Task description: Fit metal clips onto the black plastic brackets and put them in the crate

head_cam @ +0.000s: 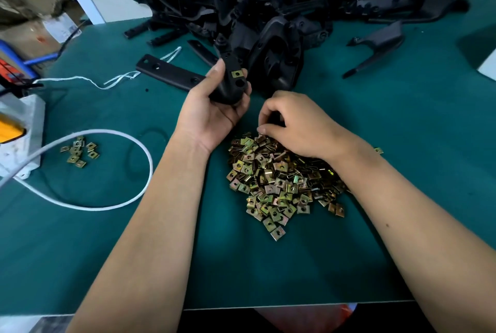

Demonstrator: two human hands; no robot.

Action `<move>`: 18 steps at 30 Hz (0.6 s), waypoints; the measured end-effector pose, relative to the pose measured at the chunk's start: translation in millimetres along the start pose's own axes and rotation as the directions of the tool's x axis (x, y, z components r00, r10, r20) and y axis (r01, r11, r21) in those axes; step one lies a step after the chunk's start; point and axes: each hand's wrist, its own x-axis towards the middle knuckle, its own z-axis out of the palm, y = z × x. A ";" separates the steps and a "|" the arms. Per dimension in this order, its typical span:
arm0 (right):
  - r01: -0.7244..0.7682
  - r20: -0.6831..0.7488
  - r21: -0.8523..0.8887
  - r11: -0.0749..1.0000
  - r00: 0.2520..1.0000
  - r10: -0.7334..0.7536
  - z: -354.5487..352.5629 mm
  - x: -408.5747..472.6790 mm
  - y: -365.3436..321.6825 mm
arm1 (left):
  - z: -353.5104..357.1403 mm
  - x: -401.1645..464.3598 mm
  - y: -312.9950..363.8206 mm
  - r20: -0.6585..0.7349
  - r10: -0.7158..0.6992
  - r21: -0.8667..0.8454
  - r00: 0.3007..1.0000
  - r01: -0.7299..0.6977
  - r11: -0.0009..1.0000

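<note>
Nearest, at about 6 o'clock on the green counter [402, 145], lies the heap of metal clips [279, 179]: small, thin, stiff folded plates, light and likely slippery against one another, so one is best pinched by its flat faces at the edge of the heap. The right hand [298, 123] rests on the heap's far rim, fingers [264, 130] curled down into the clips; whether they have one pinched I cannot tell.

Just beyond, toward 11 o'clock, the left hand [214, 107] is closed round a black plastic bracket [230, 78], held upright by its thick lower end, one clip [236, 73] already seated near a hole (rigid moulding, light, safe to grip firmly).

At 12 o'clock sprawls the pile of brackets [295, 5]. No crate is in view.
</note>
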 end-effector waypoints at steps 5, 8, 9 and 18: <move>0.020 -0.071 0.058 0.998 0.997 -0.016 -0.1 -1.0 2.1 | 0.0 -1.7 -1.1 0.016 -0.004 0.006 1.000 0.004 1.000; 0.003 -0.196 0.210 0.978 0.980 0.039 -1.5 -0.1 4.9 | -1.9 -2.1 -0.8 0.062 0.007 -0.021 0.998 -0.005 1.000; 0.003 -0.229 0.292 0.956 0.971 0.067 -2.1 0.4 6.1 | -2.3 -1.8 -1.3 0.090 0.010 -0.036 0.996 -0.007 0.999; 0.036 -0.258 0.745 0.667 0.937 0.237 -3.7 3.3 6.5 | -2.8 -0.1 -5.0 0.158 0.028 0.022 0.987 -0.032 0.999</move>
